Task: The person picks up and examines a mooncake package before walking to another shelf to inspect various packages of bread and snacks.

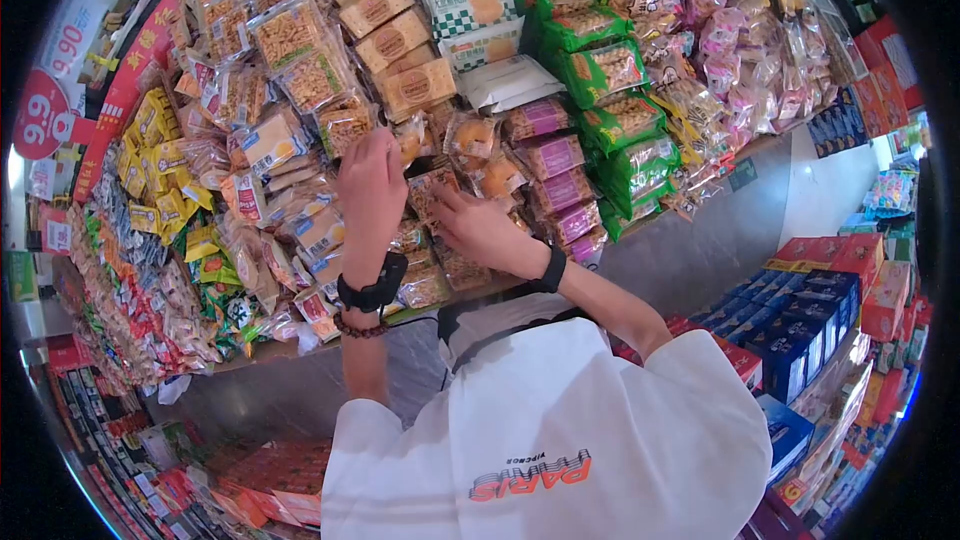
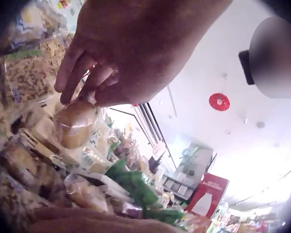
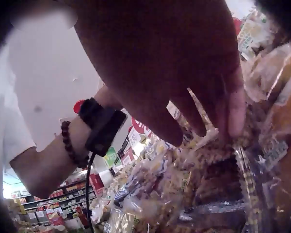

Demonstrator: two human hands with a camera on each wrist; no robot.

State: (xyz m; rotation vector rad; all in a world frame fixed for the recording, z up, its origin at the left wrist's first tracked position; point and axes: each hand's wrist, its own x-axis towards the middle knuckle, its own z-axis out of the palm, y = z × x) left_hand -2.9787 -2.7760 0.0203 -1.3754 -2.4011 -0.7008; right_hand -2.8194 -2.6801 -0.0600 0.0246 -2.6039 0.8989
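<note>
My left hand (image 1: 372, 180) pinches the top of a clear wrapper holding a small golden-brown cake (image 2: 77, 127), above the rows of packed snacks. The same wrapped cake (image 1: 411, 143) shows beside the fingers in the head view. Lower and to the right, my right hand (image 1: 485, 232) rests on clear packs of brown snack bars (image 1: 432, 190), its fingers fairly straight and pointing down in the right wrist view. Close above it lie more wrapped round cakes (image 1: 474, 137). Packs with purple labels (image 1: 556, 155) line up to its right.
Green packs (image 1: 605, 75) and pink-wrapped snacks (image 1: 725, 35) fill the right of the display; yellow packets (image 1: 165, 165) lie on the left. Cracker packs (image 1: 415, 85) stand at the back. Blue boxes (image 1: 790, 335) are stacked across the aisle at right.
</note>
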